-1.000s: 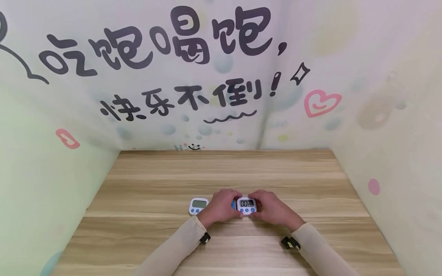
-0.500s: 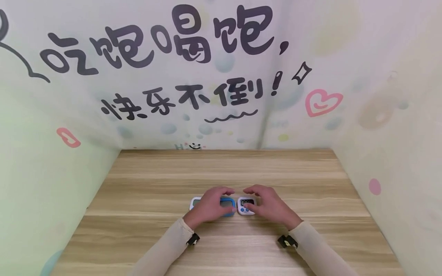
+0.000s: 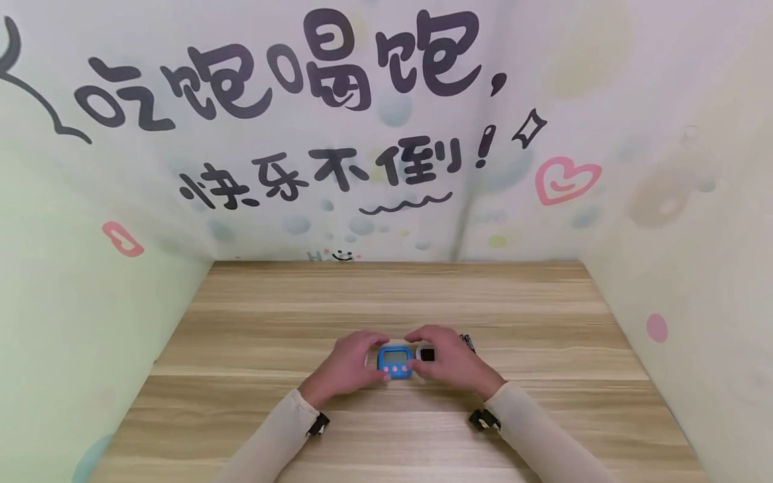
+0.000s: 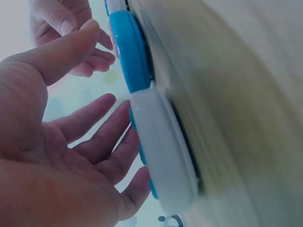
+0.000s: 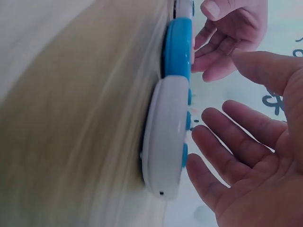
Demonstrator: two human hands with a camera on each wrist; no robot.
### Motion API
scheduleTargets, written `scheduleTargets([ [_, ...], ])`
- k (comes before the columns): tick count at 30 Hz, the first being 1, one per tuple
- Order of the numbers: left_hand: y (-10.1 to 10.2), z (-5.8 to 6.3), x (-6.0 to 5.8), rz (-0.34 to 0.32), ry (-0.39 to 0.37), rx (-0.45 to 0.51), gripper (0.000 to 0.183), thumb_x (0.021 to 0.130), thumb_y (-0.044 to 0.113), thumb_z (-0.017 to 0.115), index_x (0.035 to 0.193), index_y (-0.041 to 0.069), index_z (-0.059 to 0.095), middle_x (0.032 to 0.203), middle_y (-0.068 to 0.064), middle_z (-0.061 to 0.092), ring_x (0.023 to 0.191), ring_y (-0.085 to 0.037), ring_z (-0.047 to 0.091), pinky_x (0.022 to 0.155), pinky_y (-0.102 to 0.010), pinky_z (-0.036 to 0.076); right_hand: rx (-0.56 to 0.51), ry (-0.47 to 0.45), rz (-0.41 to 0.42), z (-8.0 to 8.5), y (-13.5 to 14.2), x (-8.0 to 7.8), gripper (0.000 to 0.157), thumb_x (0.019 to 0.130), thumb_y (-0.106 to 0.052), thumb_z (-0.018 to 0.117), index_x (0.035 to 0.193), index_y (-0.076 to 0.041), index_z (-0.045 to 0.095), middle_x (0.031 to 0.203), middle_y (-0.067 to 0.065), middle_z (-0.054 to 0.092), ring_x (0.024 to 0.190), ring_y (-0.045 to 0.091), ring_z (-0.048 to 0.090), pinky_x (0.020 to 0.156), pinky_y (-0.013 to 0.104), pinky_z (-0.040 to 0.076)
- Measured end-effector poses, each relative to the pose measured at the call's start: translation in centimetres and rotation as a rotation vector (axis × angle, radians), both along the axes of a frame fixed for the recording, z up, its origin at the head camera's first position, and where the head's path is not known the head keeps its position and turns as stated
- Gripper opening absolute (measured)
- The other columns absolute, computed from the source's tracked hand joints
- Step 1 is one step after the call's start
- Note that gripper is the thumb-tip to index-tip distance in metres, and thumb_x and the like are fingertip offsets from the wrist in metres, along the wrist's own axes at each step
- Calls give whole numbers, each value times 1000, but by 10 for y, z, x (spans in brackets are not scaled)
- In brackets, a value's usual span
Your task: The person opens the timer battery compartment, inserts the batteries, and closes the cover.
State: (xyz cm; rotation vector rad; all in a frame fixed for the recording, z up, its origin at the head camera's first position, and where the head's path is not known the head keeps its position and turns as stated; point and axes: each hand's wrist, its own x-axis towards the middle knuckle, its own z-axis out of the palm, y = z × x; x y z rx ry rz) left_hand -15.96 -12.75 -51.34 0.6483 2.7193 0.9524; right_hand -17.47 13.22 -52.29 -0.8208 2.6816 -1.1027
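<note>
Three small digital timers lie in a row on the table. The blue timer (image 3: 395,357), with pink buttons, is in the middle. To its right is a white timer (image 3: 427,353), partly covered by my right hand (image 3: 449,362). My left hand (image 3: 347,365) hides nearly all of the other white timer (image 4: 163,146), whose side shows in the left wrist view. Both hands hover around the blue timer with fingers spread and loosely bent. In the wrist views the palms face the timers and neither hand grips one. Any light fingertip contact is hard to tell.
A small dark, silvery object (image 3: 468,342) shows just behind my right hand; its kind is unclear. The wood-grain table (image 3: 272,295) meets a printed back wall (image 3: 386,228) and side walls at left and right.
Both hands have let go of the right-hand white timer and shifted left to either side of the blue one. The dark object behind my right hand has come into view.
</note>
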Motion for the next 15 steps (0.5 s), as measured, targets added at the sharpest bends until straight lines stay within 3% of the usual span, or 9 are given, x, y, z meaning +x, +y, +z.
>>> scheduleTargets([
  [8,-5,-7,-2,-5,-10,-49,70,82,30,92,143,8,63,140,-9,68,137,-36,56,117,-64,36,130,19,38,-6,-10,-2,53,90,-35,86,135,-13,69,130,0,72,116,16,66,104,42,59],
  [15,-3,-9,-3,-3,-19,-95,65,83,31,92,138,10,66,132,-7,72,130,-33,59,114,-64,37,189,19,69,-5,-14,-3,57,88,-32,87,137,-8,68,132,6,72,117,22,66,105,46,58],
])
